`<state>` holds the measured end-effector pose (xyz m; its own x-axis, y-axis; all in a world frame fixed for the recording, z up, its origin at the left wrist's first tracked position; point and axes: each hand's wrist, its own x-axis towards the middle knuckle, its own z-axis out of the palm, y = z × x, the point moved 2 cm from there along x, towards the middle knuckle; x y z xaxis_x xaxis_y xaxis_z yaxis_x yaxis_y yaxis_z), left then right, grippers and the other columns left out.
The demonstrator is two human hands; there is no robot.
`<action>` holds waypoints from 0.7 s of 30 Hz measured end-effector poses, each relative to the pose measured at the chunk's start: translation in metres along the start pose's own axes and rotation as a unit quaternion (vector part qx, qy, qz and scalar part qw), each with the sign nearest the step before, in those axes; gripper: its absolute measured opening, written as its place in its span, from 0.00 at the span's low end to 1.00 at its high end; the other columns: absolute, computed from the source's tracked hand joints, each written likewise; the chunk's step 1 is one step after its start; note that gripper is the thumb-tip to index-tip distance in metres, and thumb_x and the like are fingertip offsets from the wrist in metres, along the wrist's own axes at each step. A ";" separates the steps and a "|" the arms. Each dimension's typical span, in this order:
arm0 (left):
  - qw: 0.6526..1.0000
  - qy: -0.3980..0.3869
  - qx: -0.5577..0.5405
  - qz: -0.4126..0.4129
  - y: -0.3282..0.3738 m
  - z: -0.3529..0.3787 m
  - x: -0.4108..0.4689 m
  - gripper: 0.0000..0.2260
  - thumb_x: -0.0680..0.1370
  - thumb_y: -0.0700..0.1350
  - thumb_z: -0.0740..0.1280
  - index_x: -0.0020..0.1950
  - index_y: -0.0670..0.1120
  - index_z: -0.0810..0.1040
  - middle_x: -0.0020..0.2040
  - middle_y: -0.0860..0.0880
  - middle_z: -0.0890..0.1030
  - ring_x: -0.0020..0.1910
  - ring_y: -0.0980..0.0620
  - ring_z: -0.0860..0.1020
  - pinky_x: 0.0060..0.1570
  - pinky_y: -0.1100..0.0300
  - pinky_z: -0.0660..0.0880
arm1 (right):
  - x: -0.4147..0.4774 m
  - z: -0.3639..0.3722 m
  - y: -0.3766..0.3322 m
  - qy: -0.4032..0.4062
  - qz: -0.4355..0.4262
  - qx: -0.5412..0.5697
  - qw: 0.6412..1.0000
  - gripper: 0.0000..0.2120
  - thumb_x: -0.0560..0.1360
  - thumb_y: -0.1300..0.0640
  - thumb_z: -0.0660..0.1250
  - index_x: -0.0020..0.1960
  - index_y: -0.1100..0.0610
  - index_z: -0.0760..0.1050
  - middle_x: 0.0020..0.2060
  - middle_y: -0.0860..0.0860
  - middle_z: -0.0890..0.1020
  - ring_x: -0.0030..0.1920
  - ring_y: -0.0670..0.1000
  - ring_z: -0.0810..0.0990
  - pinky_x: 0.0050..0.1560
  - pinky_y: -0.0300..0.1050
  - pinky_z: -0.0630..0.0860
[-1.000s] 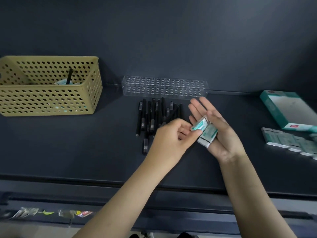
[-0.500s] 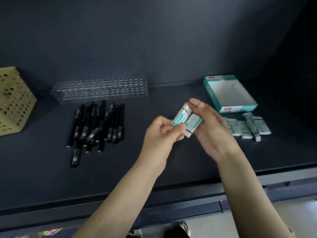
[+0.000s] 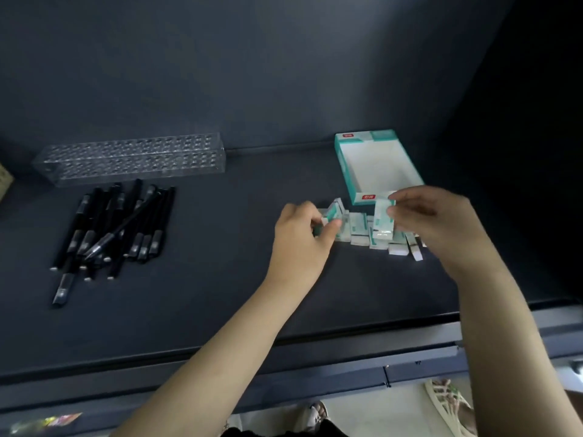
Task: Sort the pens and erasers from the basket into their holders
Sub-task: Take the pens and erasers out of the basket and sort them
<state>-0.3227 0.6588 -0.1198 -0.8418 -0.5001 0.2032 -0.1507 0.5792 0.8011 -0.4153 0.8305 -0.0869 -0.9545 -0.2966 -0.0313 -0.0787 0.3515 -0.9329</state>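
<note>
My left hand [image 3: 301, 234] pinches a white-and-teal eraser [image 3: 333, 212], tilted, at the left end of a row of several erasers [image 3: 359, 232] lying on the dark shelf. My right hand [image 3: 435, 223] pinches a second eraser [image 3: 383, 219] upright above the middle of that row. Just behind the row lies the teal-and-white eraser box [image 3: 377, 167], open and holding nothing. At the left, several black pens [image 3: 116, 225] lie in a loose pile in front of the clear plastic pen holder [image 3: 132, 157], whose holes hold nothing.
A corner of the yellow basket [image 3: 4, 181] shows at the far left edge. The dark shelf [image 3: 220, 279] ends in a front lip; a dark wall stands close behind. Feet in sandals [image 3: 448, 405] are on the floor below.
Both hands moved right and away from me, separating: each now holds one eraser over the row, where before they held the pair together. My view swung right, leaving the basket almost out of sight.
</note>
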 end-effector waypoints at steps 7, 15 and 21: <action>0.973 -0.023 0.209 0.095 -0.001 0.005 0.005 0.16 0.77 0.57 0.65 0.38 0.48 0.66 0.48 0.47 0.69 0.49 0.45 0.71 0.48 0.49 0.74 | 0.018 0.001 0.000 -0.002 -0.055 -0.191 0.980 0.08 0.71 0.59 0.75 0.50 0.55 0.83 0.41 0.43 0.79 0.40 0.39 0.77 0.37 0.18 0.66; 0.964 -0.071 0.226 0.121 -0.008 -0.037 0.007 0.17 0.75 0.63 0.64 0.43 0.49 0.73 0.48 0.53 0.70 0.50 0.52 0.70 0.49 0.57 0.71 | 0.018 0.023 -0.027 -0.030 -0.125 -0.183 0.975 0.09 0.70 0.56 0.76 0.49 0.50 0.82 0.47 0.46 0.80 0.44 0.43 0.79 0.43 0.26 0.71; 0.948 0.053 0.260 0.178 -0.040 -0.171 0.009 0.15 0.76 0.57 0.62 0.54 0.48 0.77 0.53 0.53 0.75 0.53 0.51 0.73 0.56 0.53 0.73 | 0.019 0.110 -0.104 -0.091 -0.242 -0.157 0.953 0.11 0.70 0.57 0.75 0.52 0.52 0.82 0.47 0.44 0.81 0.51 0.46 0.79 0.55 0.35 0.75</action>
<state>-0.2358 0.5209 -0.0536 -0.8345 -0.2602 0.4858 -0.1256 0.9481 0.2921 -0.3939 0.6907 -0.0297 -0.7211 -0.6310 0.2861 -0.6064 0.3751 -0.7011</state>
